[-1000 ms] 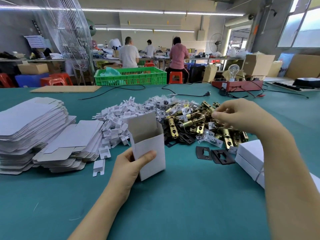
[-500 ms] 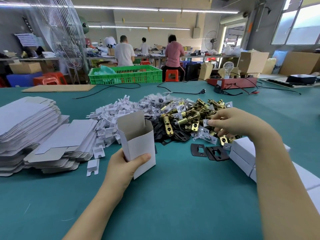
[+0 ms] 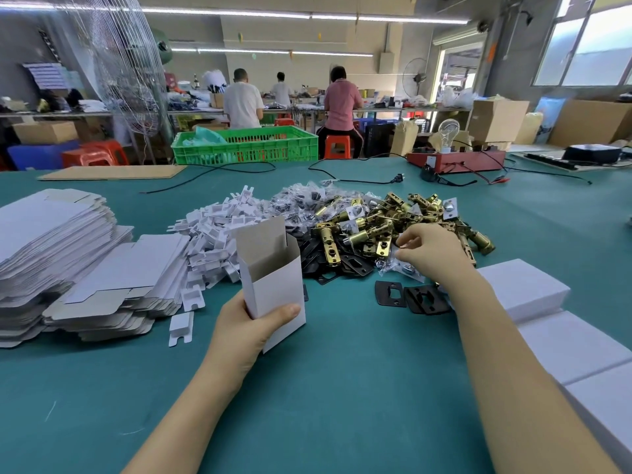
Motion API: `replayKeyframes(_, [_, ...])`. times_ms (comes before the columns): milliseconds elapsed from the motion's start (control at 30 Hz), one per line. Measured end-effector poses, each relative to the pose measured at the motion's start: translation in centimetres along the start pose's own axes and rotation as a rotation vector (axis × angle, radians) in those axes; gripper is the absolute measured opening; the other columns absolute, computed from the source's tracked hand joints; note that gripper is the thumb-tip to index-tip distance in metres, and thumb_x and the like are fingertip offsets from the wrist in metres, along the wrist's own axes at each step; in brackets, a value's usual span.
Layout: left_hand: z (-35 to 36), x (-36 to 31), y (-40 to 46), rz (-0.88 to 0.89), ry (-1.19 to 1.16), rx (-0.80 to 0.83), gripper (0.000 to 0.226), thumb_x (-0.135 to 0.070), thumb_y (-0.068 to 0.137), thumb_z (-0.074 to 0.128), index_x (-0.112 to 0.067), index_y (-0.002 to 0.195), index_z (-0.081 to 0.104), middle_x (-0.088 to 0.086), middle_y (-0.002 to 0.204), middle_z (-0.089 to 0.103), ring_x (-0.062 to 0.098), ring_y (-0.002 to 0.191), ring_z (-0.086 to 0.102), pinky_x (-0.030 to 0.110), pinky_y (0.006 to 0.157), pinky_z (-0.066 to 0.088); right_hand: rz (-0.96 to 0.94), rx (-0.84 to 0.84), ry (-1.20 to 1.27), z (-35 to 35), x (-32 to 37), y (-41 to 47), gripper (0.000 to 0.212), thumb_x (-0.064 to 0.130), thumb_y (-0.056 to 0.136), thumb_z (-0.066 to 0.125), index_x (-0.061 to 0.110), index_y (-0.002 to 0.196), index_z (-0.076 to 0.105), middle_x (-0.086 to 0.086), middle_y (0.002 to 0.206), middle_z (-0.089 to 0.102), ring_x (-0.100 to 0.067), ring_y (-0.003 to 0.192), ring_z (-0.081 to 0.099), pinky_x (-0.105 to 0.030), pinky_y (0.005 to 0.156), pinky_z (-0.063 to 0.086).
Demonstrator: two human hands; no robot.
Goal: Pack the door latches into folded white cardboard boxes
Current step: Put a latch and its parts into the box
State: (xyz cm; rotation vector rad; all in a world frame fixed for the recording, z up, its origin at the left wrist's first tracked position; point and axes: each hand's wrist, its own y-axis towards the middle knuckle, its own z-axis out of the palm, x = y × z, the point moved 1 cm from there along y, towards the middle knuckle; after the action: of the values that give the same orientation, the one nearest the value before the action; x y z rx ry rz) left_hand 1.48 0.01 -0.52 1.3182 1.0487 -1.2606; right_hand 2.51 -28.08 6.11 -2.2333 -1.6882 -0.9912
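While flat box blanks [image 3: 58, 241] wait at the left, the left hand [image 3: 249, 328] grips an erected white box [image 3: 273, 285] low down, mouth open. Thin card probably dents easily. Rightward, brass latches [image 3: 376, 230] lie heaped: likely heavy, rigid, best taken by the barrel. The right hand [image 3: 431, 249] pinches something small among clear bags [image 3: 398, 268]; I cannot tell what.
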Motion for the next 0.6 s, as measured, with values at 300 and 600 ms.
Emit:
replayKeyframes(300, [-0.1,-0.1,0.0,-0.010,-0.024,-0.022,0.037,-0.031,0.058,0.081,-0.026,0.094,0.074,-0.007,0.092,0.077,0.010,0.082,0.073,0.022,0.066,0.053,0.053,-0.035,-0.226,2.9,-1.8,0.1,0.028,0.007,0.089,0.059,0.016,0.115,0.061,-0.008,0.113,0.065,-0.026,0.105,0.055,-0.033,0.082,0.045])
replayKeyframes(600, [-0.2,-0.4,-0.1,0.000,0.002,0.033,0.034,-0.028,0.056,0.082,-0.031,0.089,0.077,-0.008,0.095,0.077,0.008,0.087,0.071,0.024,0.074,0.052,0.018,-0.020,-0.231,3.2,-2.2,0.3,0.030,0.016,0.092,0.059,0.020,0.122,0.060,-0.010,0.119,0.060,-0.030,0.112,0.052,-0.041,0.095,0.044])
